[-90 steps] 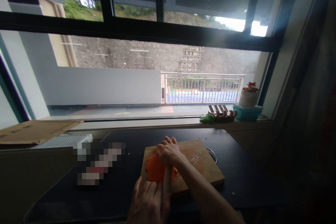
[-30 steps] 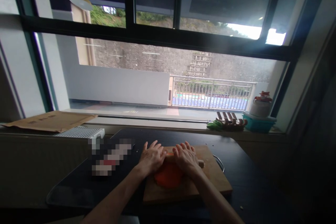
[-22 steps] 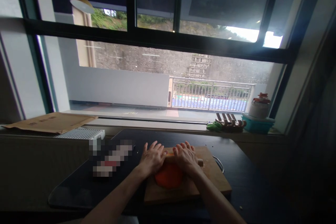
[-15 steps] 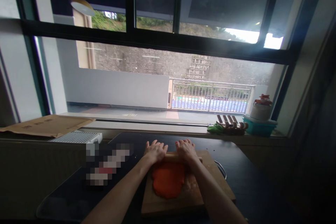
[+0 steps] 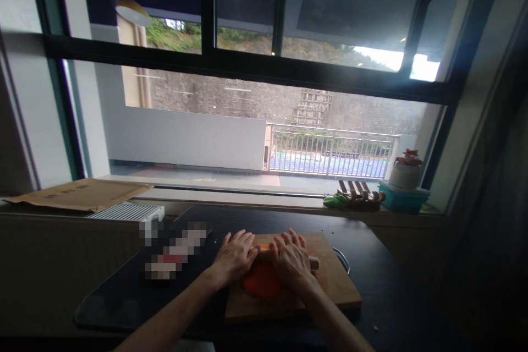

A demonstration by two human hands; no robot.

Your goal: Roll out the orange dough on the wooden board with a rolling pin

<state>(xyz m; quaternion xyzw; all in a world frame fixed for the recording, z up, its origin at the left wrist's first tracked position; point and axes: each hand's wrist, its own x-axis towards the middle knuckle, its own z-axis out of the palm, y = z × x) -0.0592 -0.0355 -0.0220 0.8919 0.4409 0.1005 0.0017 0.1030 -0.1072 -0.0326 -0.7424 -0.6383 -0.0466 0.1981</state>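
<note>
The fingers of the right hand [image 5: 292,259] are pointing away from the wearer, slightly spread; those of the left hand [image 5: 235,256] are pointing forward too, lying closer together, with the thumb turning inward. Neither hand is pinching anything that shows — both are lying palm-down over a wooden rolling pin [image 5: 266,254], which is showing between the hands and poking out beyond the right one. How firmly the palms are pressing cannot be told.

Under the pin, a flat orange sheet of dough-like material [image 5: 260,280] is lying on the left part of a wooden board [image 5: 336,286], spreading mostly toward the wearer, with a strip showing on the far side. A metal handle [image 5: 342,260] is curving from the board's right edge. The board is resting on a dark table [image 5: 124,300]; to the left, a pixelated item [image 5: 177,253] is lying there, its details hidden.

Farther out, a brown paper packet [image 5: 78,193] is lying at the left beneath a wide window. On the sill at the right, a green object [image 5: 335,201], a brown slatted object [image 5: 359,196] and a teal box [image 5: 405,199] are sitting side by side — a pale container [image 5: 405,176] is standing on the box.
</note>
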